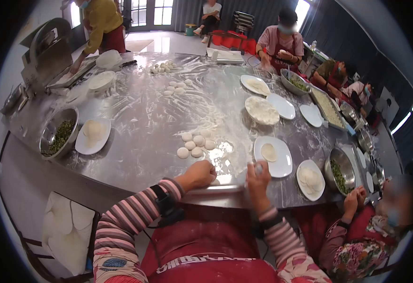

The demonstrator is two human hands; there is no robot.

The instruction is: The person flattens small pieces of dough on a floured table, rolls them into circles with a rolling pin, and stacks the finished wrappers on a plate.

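**Rolling dough at the table edge**

The left hand (199, 174) is pressing down, curled, on a rolling pin (225, 188) at the floured table (140, 127) edge. The right hand (257, 177) is pinching a small dough piece (259, 167) (fingers closed round it). Dough balls (194, 143) are waiting just beyond; next, seemingly, flattening calls for even pressure.
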